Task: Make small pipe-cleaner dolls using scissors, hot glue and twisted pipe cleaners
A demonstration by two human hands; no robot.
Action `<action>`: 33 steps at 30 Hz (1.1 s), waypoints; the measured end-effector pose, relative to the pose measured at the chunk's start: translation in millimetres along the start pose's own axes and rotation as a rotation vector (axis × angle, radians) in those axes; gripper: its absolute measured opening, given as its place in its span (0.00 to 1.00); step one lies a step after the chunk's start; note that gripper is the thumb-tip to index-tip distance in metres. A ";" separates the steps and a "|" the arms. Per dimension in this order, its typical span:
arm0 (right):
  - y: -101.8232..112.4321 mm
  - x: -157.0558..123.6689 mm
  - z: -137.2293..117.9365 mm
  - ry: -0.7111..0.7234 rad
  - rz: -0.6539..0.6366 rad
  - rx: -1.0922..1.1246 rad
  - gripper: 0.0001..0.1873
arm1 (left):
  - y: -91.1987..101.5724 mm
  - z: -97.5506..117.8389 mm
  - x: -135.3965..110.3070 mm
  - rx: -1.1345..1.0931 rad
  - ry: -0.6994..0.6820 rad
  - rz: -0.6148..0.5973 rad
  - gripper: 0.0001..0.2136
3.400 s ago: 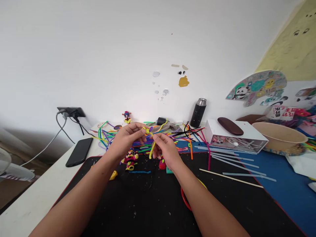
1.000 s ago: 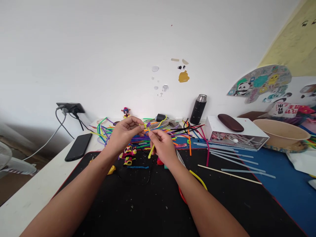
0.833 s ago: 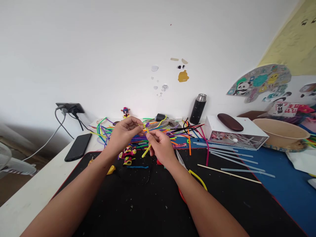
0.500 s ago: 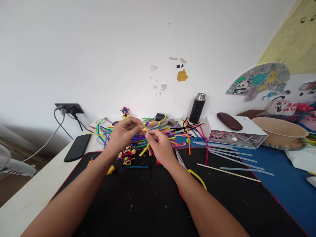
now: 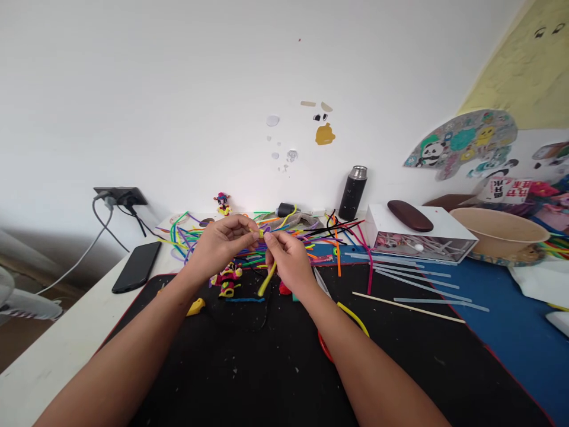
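Note:
My left hand (image 5: pixel 222 244) and my right hand (image 5: pixel 291 260) meet over the far part of the black mat, fingertips pinched close together. Between them is a yellow pipe cleaner (image 5: pixel 265 284), its thick free end hanging below my right fingers. A bit of purple (image 5: pixel 267 229) shows at the pinch; my fingers hide most of that spot. Below my left hand stands a pink, yellow and black pipe-cleaner figure (image 5: pixel 227 281), with a short blue twisted piece (image 5: pixel 244 300) beside it. Scissors (image 5: pixel 354 319) with red and yellow handles lie partly under my right forearm.
Loose coloured pipe cleaners (image 5: pixel 189 240) are heaped behind my hands. A phone (image 5: pixel 136 268) lies left. To the right are a wooden stick (image 5: pixel 409 307), translucent sticks (image 5: pixel 418 277), a white box (image 5: pixel 377 231) with a glasses case (image 5: pixel 409 215), a black thermos (image 5: pixel 353 194) and a bowl (image 5: pixel 498 234).
My fingertips have come closer together, covering more of the purple part. The yellow end now hangs more steeply. The whole view has shifted slightly.

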State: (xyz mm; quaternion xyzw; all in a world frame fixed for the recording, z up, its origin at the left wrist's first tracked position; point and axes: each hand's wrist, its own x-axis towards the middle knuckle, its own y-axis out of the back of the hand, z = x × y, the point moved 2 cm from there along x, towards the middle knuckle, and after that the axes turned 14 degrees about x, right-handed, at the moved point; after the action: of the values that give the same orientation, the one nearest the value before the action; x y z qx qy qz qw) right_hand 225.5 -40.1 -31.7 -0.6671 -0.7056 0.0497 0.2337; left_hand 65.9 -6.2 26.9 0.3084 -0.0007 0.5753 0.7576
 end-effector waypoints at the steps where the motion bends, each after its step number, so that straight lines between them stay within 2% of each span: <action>1: 0.4 0.5 0.8 0.003 0.001 0.014 0.22 | 0.3 0.7 -0.3 0.011 0.001 -0.018 0.09; 5: 0.9 1.3 4.6 0.001 0.002 0.031 0.20 | -0.9 -0.1 -1.0 0.016 0.036 -0.080 0.10; 10: 3.0 2.2 5.0 0.011 0.029 -0.015 0.19 | -6.8 -2.0 -0.8 0.050 0.020 -0.046 0.10; 13: 4.8 2.9 0.9 0.027 0.060 -0.074 0.19 | -10.0 -2.1 -0.2 0.032 0.013 -0.065 0.11; 22: 6.8 3.2 -3.0 0.079 0.083 -0.166 0.14 | -6.2 -7.1 1.0 -0.107 0.128 -0.170 0.15; 33: 6.2 3.4 -3.1 0.097 0.072 -0.198 0.14 | -6.5 -12.0 3.7 -0.202 0.163 -0.152 0.15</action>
State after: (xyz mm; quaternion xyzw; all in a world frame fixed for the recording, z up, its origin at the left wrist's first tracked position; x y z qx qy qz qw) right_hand 232.4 -36.9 -30.5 -0.7134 -0.6705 -0.0446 0.1987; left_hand 68.6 1.7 15.5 0.1818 0.0262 0.5365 0.8236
